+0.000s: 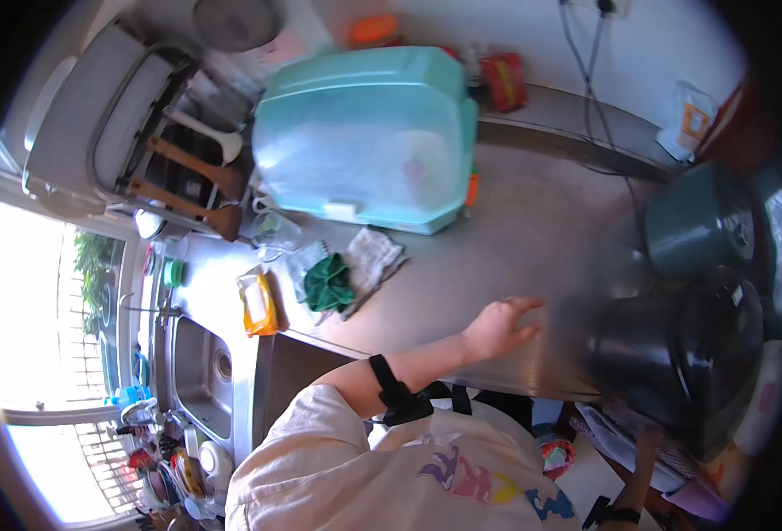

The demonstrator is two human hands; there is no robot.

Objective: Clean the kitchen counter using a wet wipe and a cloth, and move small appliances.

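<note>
My left hand (505,326) is over the stainless-steel counter (517,245), its fingers apart and nothing in it. To its right stands a large glossy black appliance or vessel (669,352), partly blurred. My right hand (648,439) is low at the right, at the underside of the black thing. Its fingers are too dark and blurred to show whether they grip it. Behind the black thing is a dark green rounded vessel (693,219). Left of my left hand lie a crumpled green cloth (329,283), a grey-white cloth (374,262) and a yellow soft pack (257,302).
A turquoise storage box with a clear lid (357,146) stands at the back. Left are a rack of knives or cleavers (191,179), a clear cup (276,232) and a sink (198,378). Black cables (590,86) hang down the wall. A red basket (557,458) is below the counter.
</note>
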